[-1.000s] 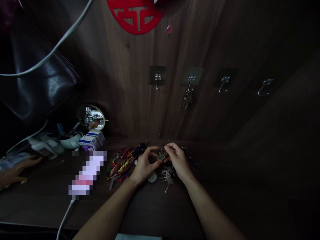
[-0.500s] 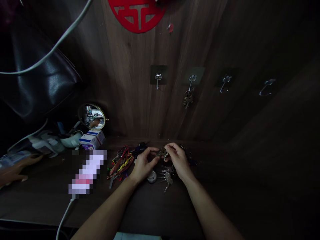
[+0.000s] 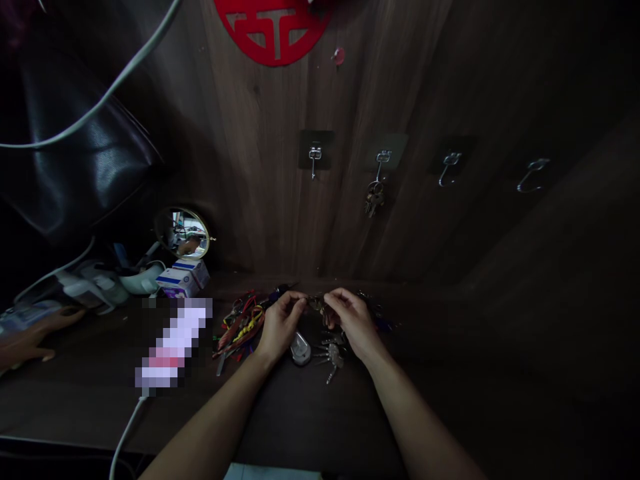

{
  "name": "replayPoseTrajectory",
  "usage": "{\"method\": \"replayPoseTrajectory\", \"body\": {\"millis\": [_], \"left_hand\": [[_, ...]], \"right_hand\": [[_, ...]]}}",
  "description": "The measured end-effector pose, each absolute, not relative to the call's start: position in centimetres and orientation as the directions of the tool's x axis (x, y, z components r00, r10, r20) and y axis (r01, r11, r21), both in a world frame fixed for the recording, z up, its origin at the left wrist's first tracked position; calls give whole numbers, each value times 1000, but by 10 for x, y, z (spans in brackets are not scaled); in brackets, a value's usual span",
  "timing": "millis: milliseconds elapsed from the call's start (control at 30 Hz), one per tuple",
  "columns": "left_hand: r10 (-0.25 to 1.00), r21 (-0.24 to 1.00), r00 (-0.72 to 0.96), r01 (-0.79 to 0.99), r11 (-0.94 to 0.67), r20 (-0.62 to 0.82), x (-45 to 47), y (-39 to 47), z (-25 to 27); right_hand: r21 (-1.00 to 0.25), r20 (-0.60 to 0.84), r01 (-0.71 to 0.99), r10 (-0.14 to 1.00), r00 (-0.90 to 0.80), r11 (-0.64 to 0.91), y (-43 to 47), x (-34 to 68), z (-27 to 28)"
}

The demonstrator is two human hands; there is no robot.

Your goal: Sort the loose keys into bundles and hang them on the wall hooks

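Note:
Between my two hands is a small bunch of keys, brass-coloured and partly covered by fingers. My left hand pinches it from the left, thumb against forefinger. From the other side my right hand closes its fingertips on the same bunch. Below them on the dark wooden surface lie a fan of silver keys and a silver padlock-like piece. Left of my left hand is a tangle of red and yellow cords with keys among them. Dark items lie partly hidden behind my right hand.
Metal hooks run along the wooden wall, and keys hang from one. A round mirror, small boxes, a blurred-out phone-like object on a white cable and a wooden hand stand or lie leftward.
My left hand has moved slightly left, and its thumb and forefinger now meet in a pinch. More of the silver padlock-like piece shows below it.

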State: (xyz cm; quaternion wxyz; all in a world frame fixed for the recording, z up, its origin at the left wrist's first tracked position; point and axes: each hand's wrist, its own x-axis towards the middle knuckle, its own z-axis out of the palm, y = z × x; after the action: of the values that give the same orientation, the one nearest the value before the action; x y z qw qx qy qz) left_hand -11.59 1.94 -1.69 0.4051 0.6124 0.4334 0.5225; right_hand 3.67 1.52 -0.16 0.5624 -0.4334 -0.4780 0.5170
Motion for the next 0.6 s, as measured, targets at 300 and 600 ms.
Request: {"method": "replayPoseTrajectory", "body": {"millis": [300, 600], "left_hand": [[951, 938, 68, 160, -308, 301, -116, 22, -20], [953, 919, 69, 251, -303, 295, -117, 23, -21]], "right_hand": [[-986, 162, -45, 986, 36, 164, 14, 36, 3], [-977, 210, 41, 975, 66, 208, 10, 33, 8]]}}
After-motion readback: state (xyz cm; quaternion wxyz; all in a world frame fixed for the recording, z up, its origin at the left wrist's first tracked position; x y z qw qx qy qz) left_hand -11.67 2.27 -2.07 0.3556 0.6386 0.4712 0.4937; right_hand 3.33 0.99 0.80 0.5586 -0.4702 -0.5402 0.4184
